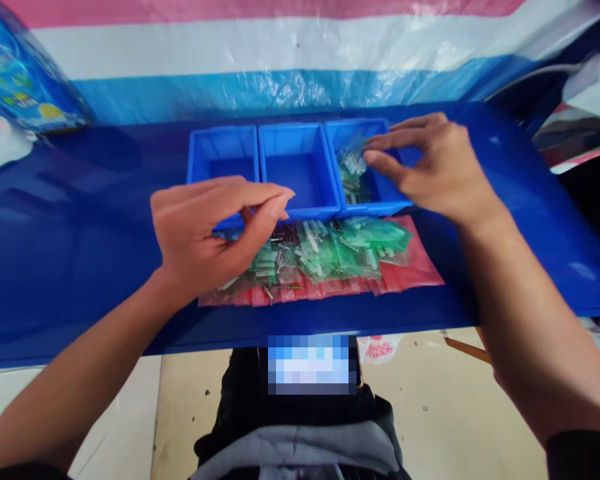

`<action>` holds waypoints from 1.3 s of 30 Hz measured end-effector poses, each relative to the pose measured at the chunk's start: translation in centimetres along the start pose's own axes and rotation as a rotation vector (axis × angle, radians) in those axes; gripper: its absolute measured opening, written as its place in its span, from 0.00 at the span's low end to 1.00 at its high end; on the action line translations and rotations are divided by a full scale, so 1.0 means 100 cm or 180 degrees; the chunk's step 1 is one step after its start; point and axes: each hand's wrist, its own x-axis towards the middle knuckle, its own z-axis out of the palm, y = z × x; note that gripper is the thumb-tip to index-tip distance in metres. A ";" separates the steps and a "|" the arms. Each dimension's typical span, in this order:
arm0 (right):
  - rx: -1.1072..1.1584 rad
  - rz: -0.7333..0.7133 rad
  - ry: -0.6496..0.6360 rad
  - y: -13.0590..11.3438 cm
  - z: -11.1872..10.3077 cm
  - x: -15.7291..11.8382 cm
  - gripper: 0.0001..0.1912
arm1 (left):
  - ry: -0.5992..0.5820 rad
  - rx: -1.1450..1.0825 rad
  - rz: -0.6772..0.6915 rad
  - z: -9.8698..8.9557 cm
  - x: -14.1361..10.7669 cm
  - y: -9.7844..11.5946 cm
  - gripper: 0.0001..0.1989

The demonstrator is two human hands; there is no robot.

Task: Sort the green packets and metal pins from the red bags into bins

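Observation:
My left hand (215,230) is in front of the left and middle bins, its thumb and fingertips pinched together; anything between them is too small or hidden to make out. My right hand (433,157) reaches over the right blue bin (373,210), closed at the fingertips on a small clear plastic bag (356,148). More small bags with pale and metal pieces (354,183) lie inside that bin. In front of the bins, several greenish clear bags (325,250) of small white and metal parts rest on a red plastic sheet (410,273).
The middle blue bin (300,213) and left blue bin (223,137) stand in a row with the right one on the blue table (105,267). A blue printed packet (30,80) is at the back left. A phone (310,365) lies on my lap.

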 end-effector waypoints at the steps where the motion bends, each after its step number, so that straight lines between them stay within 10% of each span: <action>1: -0.0137 -0.0111 -0.0115 0.001 0.000 -0.001 0.28 | -0.0017 0.0033 -0.0017 -0.002 0.000 0.001 0.07; 12: -0.0471 -0.0418 -0.1200 -0.016 -0.003 -0.010 0.47 | -0.0041 0.0391 -0.0068 -0.001 -0.001 0.000 0.10; 25: -0.0997 -0.0481 -0.0409 -0.034 -0.005 -0.018 0.56 | -0.0090 0.0390 0.0048 0.002 -0.006 -0.007 0.07; 33: -0.0374 -0.0804 -0.0553 -0.042 0.000 -0.022 0.37 | -0.0080 0.0651 0.0349 0.001 -0.007 -0.009 0.07; 39: 0.0422 -0.2248 -0.0050 -0.065 -0.009 -0.024 0.12 | -0.0066 0.0718 0.0616 -0.001 -0.002 -0.018 0.04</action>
